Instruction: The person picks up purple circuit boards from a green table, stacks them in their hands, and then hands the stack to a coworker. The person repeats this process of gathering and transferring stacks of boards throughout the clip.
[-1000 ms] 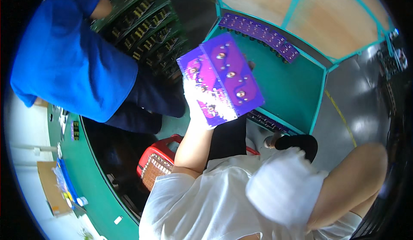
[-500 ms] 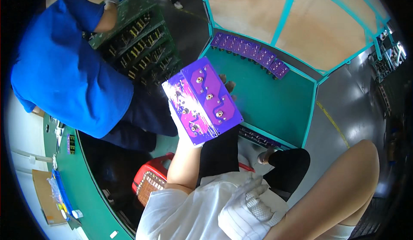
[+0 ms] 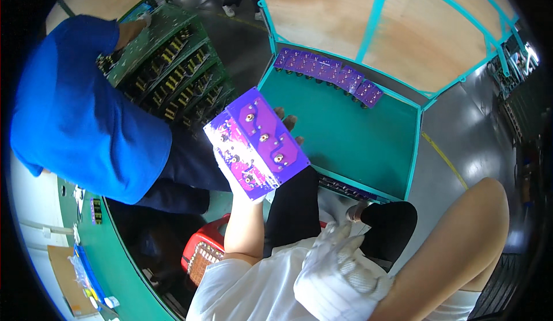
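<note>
My left hand (image 3: 231,178), in a white glove, grips a purple circuit board panel (image 3: 271,132) from its near left edge. Down the panel runs a lengthwise seam, with several round metal terminals on both halves; glare whitens its left half. Dark rounded shapes (image 3: 290,123) poke out beyond its right edge; what they are I cannot tell. Close to my white shirt, my right hand (image 3: 345,269) wears a white dotted glove. Its fingers are partly bent but apart, and nothing shows in them; motion blurs it somewhat.
Ahead, a teal-framed cart (image 3: 351,139) carries a row of purple boards (image 3: 328,70) along its far edge. A person in blue (image 3: 86,114) bends over a green rack (image 3: 173,62) at left. A red stool (image 3: 203,246) and a green bench (image 3: 109,257) stand nearer.
The board panel and my left hand have shifted a little left and down in the picture. My right hand has risen slightly and its fingers have moved. The person in blue has shifted.
</note>
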Available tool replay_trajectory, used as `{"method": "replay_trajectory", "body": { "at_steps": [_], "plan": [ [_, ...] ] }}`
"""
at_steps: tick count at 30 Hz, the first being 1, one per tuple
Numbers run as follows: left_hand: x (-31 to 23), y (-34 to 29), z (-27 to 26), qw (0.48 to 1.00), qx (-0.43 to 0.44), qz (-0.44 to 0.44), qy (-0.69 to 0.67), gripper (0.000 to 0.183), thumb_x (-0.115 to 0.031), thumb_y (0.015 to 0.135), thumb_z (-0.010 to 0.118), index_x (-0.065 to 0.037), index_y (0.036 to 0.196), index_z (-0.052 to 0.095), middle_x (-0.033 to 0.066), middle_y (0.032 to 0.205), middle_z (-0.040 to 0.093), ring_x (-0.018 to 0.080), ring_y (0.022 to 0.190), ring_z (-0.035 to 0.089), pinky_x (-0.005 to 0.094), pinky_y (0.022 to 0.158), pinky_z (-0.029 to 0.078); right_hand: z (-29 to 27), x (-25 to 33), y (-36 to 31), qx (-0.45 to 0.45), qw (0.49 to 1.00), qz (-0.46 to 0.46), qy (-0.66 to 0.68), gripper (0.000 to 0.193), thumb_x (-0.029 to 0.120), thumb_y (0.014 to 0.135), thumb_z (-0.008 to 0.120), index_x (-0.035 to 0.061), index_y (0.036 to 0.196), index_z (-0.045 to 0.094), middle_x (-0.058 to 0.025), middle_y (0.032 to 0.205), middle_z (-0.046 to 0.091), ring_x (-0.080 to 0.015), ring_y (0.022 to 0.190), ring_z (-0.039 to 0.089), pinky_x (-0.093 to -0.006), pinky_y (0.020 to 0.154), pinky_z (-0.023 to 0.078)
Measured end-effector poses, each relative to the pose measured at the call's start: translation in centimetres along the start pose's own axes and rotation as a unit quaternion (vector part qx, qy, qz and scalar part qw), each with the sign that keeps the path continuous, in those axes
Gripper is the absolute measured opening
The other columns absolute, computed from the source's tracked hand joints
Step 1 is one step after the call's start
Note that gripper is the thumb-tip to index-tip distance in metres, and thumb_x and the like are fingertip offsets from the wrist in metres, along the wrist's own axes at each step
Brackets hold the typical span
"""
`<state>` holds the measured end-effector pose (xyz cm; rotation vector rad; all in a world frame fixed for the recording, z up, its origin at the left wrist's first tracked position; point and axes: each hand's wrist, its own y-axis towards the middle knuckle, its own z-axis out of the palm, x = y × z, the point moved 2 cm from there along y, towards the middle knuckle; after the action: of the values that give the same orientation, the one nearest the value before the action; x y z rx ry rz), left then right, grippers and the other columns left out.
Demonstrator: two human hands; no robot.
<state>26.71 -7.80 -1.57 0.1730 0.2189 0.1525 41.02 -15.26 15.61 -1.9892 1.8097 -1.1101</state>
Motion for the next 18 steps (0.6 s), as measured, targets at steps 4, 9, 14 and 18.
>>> {"method": "replay_trajectory", "body": {
  "at_steps": [4, 9, 14, 18],
  "plan": [
    [-0.5, 1.7, -0.9, 1.000, 0.009, 0.005, 0.009, 0.079, -0.063, 0.085, 0.040, -0.009, 0.142, 0.030, 0.0228, 0.142, 0.035, 0.0451, 0.130, 0.030, 0.0646, 0.103, 0.026, 0.1, -3.5, -0.6, -0.025, 0.997, 0.057, 0.041, 0.017, 0.017, 0.063, 0.064, 0.0010, 0.066, 0.064, -0.0158, 0.063, 0.062, -0.0286, 0.058, 0.062, -0.0413, 0.048, 0.048],
    [-3.4, 3.3, -2.7, 0.994, 0.041, 0.067, 0.069, 0.076, -0.055, 0.087, 0.046, -0.009, 0.144, 0.027, 0.0218, 0.147, 0.025, 0.0427, 0.136, 0.020, 0.0621, 0.106, 0.022, 6.9, -14.3, -0.1, -0.027, 0.980, 0.181, 0.074, 0.015, 0.019, 0.067, 0.064, 0.0081, 0.074, 0.072, -0.0132, 0.072, 0.067, -0.0288, 0.069, 0.067, -0.0448, 0.054, 0.049],
    [-7.8, 5.5, -5.7, 0.581, -0.078, 0.304, 0.751, 0.047, -0.008, 0.093, 0.042, 0.004, 0.137, 0.032, 0.0199, 0.144, 0.035, 0.0351, 0.131, 0.036, 0.0521, 0.107, 0.030, 20.1, -27.9, 3.9, -0.185, 0.901, 0.306, 0.247, 0.031, 0.032, 0.080, 0.053, 0.0054, 0.084, 0.069, -0.0188, 0.081, 0.066, -0.0379, 0.079, 0.063, -0.0474, 0.071, 0.050],
    [-8.0, 10.8, -1.9, 0.807, -0.010, 0.344, 0.479, 0.049, 0.006, 0.088, 0.040, 0.012, 0.136, 0.030, 0.0286, 0.140, 0.035, 0.0374, 0.130, 0.036, 0.0481, 0.112, 0.027, 29.4, -37.3, 8.4, -0.254, 0.813, 0.425, 0.307, 0.040, 0.037, 0.083, 0.057, 0.0071, 0.109, 0.061, -0.0195, 0.106, 0.061, -0.0368, 0.097, 0.060, -0.0450, 0.083, 0.049]
  ]
}}
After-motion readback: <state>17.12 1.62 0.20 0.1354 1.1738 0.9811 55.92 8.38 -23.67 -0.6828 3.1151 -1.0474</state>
